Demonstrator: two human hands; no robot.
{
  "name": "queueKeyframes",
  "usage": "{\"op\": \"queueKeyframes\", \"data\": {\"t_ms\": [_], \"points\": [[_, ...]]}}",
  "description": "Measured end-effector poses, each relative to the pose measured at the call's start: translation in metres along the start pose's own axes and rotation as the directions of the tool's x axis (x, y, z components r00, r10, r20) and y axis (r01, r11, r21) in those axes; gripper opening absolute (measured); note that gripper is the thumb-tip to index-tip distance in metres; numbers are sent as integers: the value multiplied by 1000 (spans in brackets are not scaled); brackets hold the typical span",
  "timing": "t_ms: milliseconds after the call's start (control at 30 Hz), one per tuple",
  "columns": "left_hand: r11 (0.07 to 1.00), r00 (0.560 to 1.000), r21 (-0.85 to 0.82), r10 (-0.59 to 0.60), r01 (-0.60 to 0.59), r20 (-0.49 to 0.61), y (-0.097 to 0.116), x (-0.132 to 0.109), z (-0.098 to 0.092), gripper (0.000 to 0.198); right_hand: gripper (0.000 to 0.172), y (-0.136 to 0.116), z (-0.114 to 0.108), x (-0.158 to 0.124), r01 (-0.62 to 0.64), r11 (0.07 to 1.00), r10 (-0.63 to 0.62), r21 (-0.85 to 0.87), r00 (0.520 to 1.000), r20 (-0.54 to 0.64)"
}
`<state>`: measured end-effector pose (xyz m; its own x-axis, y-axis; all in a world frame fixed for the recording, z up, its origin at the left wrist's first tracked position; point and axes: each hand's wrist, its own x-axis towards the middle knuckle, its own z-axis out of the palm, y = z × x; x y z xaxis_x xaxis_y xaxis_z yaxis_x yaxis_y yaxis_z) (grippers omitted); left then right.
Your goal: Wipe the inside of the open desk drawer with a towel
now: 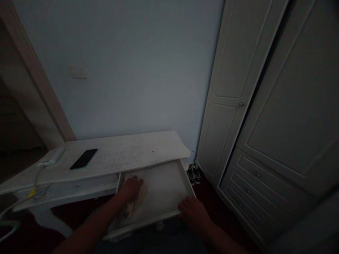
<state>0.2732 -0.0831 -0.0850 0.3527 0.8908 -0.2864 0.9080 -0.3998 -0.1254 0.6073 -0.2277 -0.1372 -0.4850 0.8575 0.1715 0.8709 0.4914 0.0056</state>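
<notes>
A white drawer (164,192) is pulled out from under the white table (127,148). My right hand (194,211) grips the drawer at its front right corner, fingers bent over the rim. Inside the drawer, on the left side, my left hand (131,190) reaches down with its fingers curled. Right beneath and beside those fingers lies a pale, crumpled thing (137,203), perhaps cloth or paper; the dim light hides its kind. Whatever the left fingers hold is covered by the hand itself.
A dark phone (84,158) and a white power strip (52,157) with a cable lie on the table's left part. Dark shoes (194,175) stand on the red floor beside the white wardrobe (227,88). A light switch (77,72) is on the wall.
</notes>
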Motion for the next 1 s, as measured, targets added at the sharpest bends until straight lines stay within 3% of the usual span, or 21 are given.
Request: {"op": "queueKeyframes", "data": {"t_ms": [133, 233, 300, 467, 700, 867, 1000], "points": [[993, 975, -59, 109, -99, 192, -2, -3, 8, 102, 20, 1, 2, -1, 6, 1000, -6, 10, 1000, -19], [974, 927, -131, 216, -184, 307, 2, -9, 8, 97, 22, 2, 5, -1, 13, 1000, -13, 7, 1000, -22], [950, 897, -181, 302, -255, 321, 8, -14, 4, 90, 22, 3, 8, -1, 16, 1000, -16, 2, 1000, -22], [886, 856, -256, 447, -386, 260, 35, -15, -7, 77, 22, 3, 7, 0, 8, 1000, -8, 9, 1000, -27], [830, 850, -271, 522, -487, 71, 97, 12, -8, 66, 19, 0, 7, -3, 9, 999, -5, 42, 997, -75], [804, 846, -269, 522, -530, -109, 154, 33, -6, 55, 25, 4, 18, -5, 49, 995, -32, 90, 983, -183], [832, 873, -267, 449, -486, -188, 187, 52, -8, 37, 22, 5, 17, -6, 68, 989, -41, 128, 978, -204]]}}
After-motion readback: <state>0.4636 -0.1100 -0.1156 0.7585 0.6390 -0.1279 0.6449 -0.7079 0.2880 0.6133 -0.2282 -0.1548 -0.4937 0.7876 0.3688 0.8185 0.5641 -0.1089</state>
